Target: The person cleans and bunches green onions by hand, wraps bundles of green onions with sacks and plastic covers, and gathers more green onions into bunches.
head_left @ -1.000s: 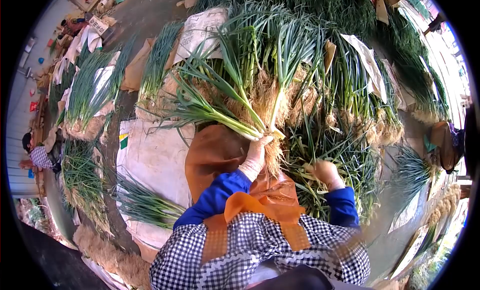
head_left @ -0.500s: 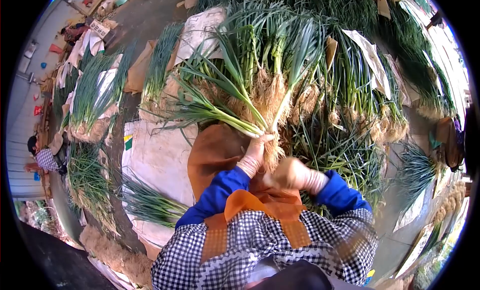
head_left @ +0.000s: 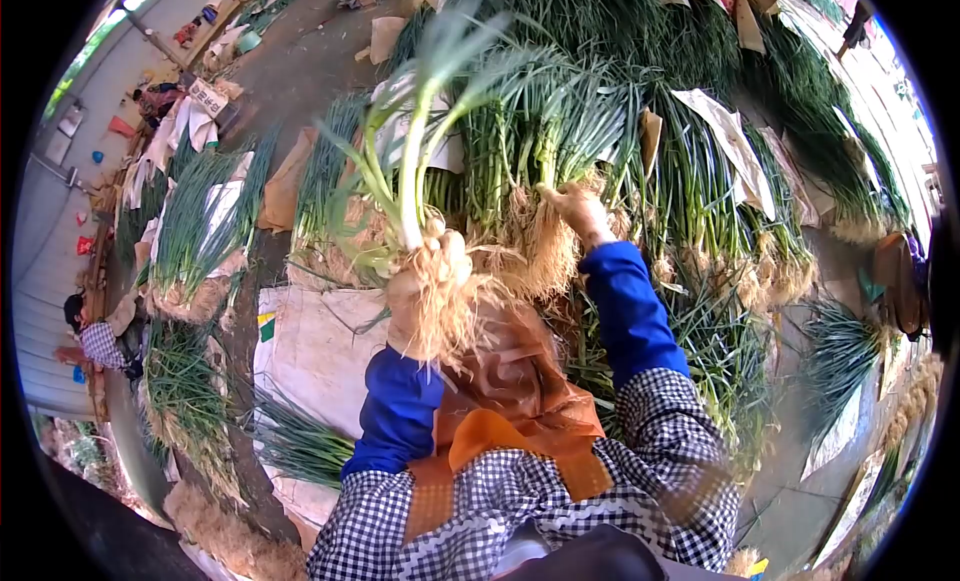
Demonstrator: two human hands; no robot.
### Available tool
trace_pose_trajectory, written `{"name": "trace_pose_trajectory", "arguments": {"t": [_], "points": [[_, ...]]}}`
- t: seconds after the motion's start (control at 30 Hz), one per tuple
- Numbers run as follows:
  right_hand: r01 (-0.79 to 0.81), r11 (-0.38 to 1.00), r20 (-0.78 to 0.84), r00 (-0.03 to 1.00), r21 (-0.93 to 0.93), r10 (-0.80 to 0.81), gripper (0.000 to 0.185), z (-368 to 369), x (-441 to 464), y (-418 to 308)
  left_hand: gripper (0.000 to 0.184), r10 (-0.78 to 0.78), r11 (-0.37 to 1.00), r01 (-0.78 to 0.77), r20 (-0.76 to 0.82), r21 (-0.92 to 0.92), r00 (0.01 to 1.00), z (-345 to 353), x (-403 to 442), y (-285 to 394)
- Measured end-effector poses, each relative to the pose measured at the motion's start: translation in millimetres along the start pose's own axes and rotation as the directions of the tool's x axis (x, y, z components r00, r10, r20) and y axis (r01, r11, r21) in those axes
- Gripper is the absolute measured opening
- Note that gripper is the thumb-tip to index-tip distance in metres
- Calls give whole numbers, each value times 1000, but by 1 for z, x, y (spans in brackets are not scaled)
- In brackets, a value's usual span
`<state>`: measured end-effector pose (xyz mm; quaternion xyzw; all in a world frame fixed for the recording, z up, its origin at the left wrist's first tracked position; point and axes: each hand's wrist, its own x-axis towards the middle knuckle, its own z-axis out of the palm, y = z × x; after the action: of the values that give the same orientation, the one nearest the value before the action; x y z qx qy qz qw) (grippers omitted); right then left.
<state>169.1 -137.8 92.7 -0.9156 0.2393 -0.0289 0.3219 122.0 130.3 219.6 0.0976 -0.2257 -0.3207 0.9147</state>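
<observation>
My left hand (head_left: pixel 442 253) is wrapped around a small bunch of green onions (head_left: pixel 412 186), raised in front of my lap. Their white stalks point up, the leaf tops are blurred, and stringy tan roots hang below my fingers, partly hiding the hand. Farther forward, my right hand (head_left: pixel 582 209) reaches to the root end of a large pile of green onions (head_left: pixel 565 116). Its fingers are closed at the base of some stalks there; the fingertips are partly lost among the roots (head_left: pixel 548 251).
A brown apron (head_left: pixel 500 366) covers my lap. On my left lies a pale sack (head_left: pixel 320 346) with more green onions (head_left: pixel 295 436) on it. Loose greens (head_left: pixel 690 346) are heaped to my right. Far left, another person (head_left: pixel 100 336) sits near onion piles.
My left hand has lifted its green onions up and to the left, turning them more upright. My right hand has gone from beside the roots over my lap forward to the pile.
</observation>
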Motion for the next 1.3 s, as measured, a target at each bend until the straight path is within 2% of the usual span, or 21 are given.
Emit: {"name": "trace_pose_trajectory", "arguments": {"t": [0.03,0.07,0.1,0.17,0.23,0.3,0.37,0.43,0.5,0.57,0.63,0.67,0.73,0.83,0.9,0.97,1.0,1.13,1.17,1.23,1.3], "points": [[33,993,33,999,-115,-29,48,9,10,-2,39,26,997,-21,-75,74,997,-5,1,0],[87,994,52,995,-72,-83,44,25,23,10,40,-27,999,33,-134,40,991,-17,1,-3],[102,992,71,992,70,-107,41,30,28,21,40,-84,996,85,-189,1,978,-33,0,-9],[-117,885,330,943,450,-44,39,-18,-23,5,37,-9,979,86,-378,187,926,-60,-17,-33],[181,782,139,936,596,-323,35,-17,-73,33,33,-138,977,200,-488,78,862,-61,-36,-62],[-2,386,154,919,923,-363,31,-8,-133,42,31,-364,930,326,-530,-169,766,-74,-65,-89],[-407,396,519,823,823,-233,35,12,-169,68,28,-330,932,345,-653,-110,682,-85,-84,-123],[-559,142,568,735,817,-370,45,25,-193,67,28,-442,891,410,-583,-195,682,-86,-97,-132],[-254,467,461,790,847,-405,48,16,-188,68,29,-479,861,479,-588,-169,652,-100,-103,-139],[-143,708,374,910,691,-181,56,9,-173,58,29,-471,856,493,-622,-152,626,-87,-98,-136],[-247,775,308,949,582,71,55,12,-135,50,33,-372,891,452,-631,-37,681,-96,-102,-145],[-63,977,195,981,205,23,50,32,-110,70,32,-318,900,435,-636,32,703,-100,-103,-149],[4,991,-10,1000,-135,-5,33,13,-117,37,32,-261,904,415,-639,100,723,-110,-107,-157],[13,970,-198,978,-245,-63,40,23,-111,43,32,-169,866,432,-664,253,729,-119,-108,-163],[-14,973,-246,968,-230,-44,34,19,-99,44,31,-125,890,372,-643,264,755,-119,-108,-166],[105,994,-321,941,-22,-107,26,9,-89,40,29,-131,841,437,-664,318,736,-112,-108,-162],[212,975,-249,949,59,-191,32,7,-84,41,30,-107,830,434,-663,350,741,-115,-110,-162],[173,931,159,979,-320,-127,49,1,-71,49,30,-106,819,446,-668,362,737,-128,-110,-167],[343,864,199,937,-370,-287,46,32,-46,92,32,-87,812,443,-671,380,737,-130,-109,-168],[332,902,395,895,-275,-209,43,-2,-71,65,33,-65,814,432,-679,388,732,-125,-109,-170],[196,961,295,946,-196,-133,41,-23,-88,47,34,-54,826,400,-651,397,758,-125,-106,-172]]}}
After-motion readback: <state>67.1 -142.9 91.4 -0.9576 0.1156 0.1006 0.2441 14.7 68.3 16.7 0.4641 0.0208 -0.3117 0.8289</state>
